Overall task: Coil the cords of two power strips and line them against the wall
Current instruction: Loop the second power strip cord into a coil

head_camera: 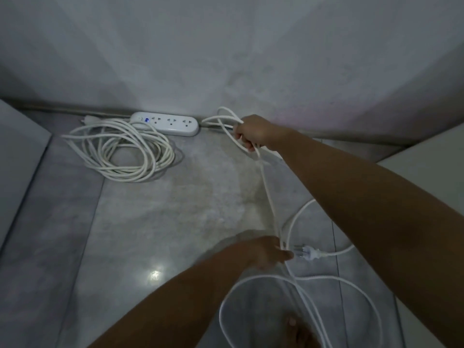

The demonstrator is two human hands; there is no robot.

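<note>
Grey floor (155, 222) at wall (226, 59): right hand (251, 133) fingers clench gathered cord loops (221, 119), left hand (266, 252) fingers pinch the slack cord (270, 204) to feed another loop; coiled power strip (167, 123) already parked far-left.

Grey floor (155, 222) bears power strip (167, 123), coiled cord (118, 149), plug (307, 252).

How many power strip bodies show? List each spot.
1: the power strip lies along the wall, beside its coiled cord. A second strip's body may be hidden.
</note>
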